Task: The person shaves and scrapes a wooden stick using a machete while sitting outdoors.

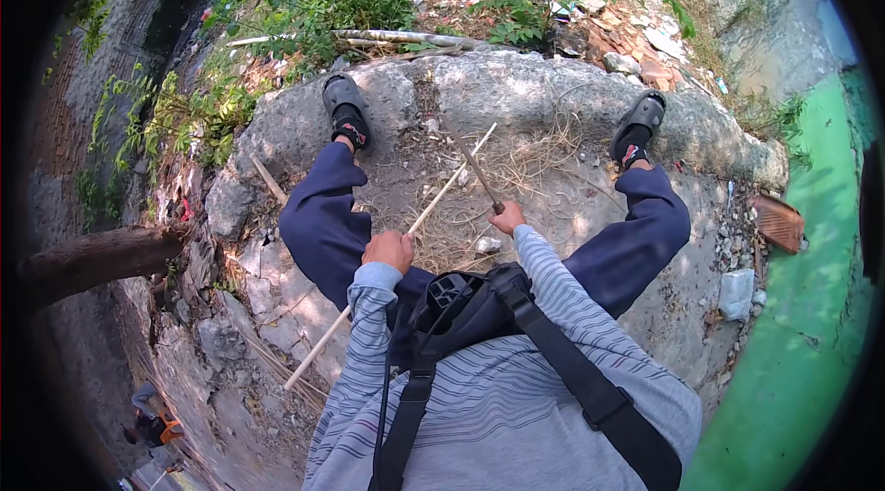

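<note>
Grey ground (678, 307); pale stick (431, 205) slants away (rightward).

We see a cream stick (442, 191), brownish knife (476, 166), grey striped sleeves (558, 283), navy trousers (318, 205), black straps (599, 396).

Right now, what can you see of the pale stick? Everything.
The pale stick is long, slender and nearly straight, plain cream-coloured, and looks like wood or bamboo. The left hand is closed around its middle, hiding that part. In view it slants from a lower-left end to an upper-right end between the feet. A narrow, dark tool in the right hand crosses it in view; whether they touch is unclear.
</note>
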`<state>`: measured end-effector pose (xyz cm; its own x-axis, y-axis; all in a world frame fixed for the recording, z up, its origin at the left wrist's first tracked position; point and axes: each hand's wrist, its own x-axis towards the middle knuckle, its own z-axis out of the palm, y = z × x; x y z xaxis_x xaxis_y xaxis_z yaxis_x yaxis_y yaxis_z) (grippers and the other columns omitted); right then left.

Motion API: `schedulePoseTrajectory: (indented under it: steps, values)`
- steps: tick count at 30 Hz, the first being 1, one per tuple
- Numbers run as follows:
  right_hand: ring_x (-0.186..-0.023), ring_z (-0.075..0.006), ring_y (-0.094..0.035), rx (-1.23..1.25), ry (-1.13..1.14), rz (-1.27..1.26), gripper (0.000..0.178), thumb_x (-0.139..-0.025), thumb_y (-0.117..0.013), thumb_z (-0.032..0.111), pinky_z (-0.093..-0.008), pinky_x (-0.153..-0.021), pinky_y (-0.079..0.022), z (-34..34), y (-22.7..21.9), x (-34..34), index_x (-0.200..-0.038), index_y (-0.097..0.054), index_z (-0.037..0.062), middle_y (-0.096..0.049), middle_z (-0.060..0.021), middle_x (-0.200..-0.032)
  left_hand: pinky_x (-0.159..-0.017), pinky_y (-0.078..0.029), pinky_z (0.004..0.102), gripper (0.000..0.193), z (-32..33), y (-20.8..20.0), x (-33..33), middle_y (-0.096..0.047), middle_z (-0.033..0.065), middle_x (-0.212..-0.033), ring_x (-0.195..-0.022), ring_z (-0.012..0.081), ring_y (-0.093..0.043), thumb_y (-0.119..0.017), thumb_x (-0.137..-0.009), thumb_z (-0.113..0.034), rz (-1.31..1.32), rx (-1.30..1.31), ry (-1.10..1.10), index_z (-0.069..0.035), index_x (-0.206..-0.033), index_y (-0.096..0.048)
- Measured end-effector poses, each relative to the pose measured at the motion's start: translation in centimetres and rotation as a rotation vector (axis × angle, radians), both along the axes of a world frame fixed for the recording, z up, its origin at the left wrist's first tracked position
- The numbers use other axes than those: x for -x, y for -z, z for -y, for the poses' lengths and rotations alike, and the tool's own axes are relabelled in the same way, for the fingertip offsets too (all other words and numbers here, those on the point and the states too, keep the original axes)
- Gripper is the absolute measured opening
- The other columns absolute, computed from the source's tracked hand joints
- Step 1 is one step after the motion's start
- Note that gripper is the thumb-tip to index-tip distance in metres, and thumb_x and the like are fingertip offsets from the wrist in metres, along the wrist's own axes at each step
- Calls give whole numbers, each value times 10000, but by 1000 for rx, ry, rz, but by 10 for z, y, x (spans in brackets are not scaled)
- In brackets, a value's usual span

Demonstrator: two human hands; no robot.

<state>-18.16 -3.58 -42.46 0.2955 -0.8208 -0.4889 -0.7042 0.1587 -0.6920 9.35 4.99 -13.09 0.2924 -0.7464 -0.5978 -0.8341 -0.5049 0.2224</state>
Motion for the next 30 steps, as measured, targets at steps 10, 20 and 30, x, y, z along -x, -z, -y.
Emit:
schedulePoseTrajectory:
  steps: [10, 20, 30]
  values:
    - [-699, -318, -692, 66, 24, 7, 212, -717, -748, 263, -427, -677, -531, -1, 11, -8, -748, -707, 57, -706, -153, -723, -935, -506, 547, 451, -1, 11, -9, -698, 301, -987, -983, 498, -661, -524, -991, -389, 14, 22, 6, -4, -999, -759]
    - [-749, -368, -696, 126, -2, -37, 295, -716, -745, 297, -457, -702, -539, 8, 19, 11, -765, -692, 11, -693, -200, -747, -947, -519, 539, 474, 16, 5, -33, -703, 306, -991, -996, 494, -672, -540, -976, -408, -58, 16, 24, 14, -995, -755]
    - [-766, -400, -687, 164, -7, -4, 273, -724, -746, 271, -467, -711, -537, 15, 0, 0, -782, -685, 11, -696, -216, -783, -944, -522, 529, 475, 42, -15, -37, -712, 293, -982, -986, 485, -675, -528, -993, -414, -32, -20, 45, -1, -1009, -762]
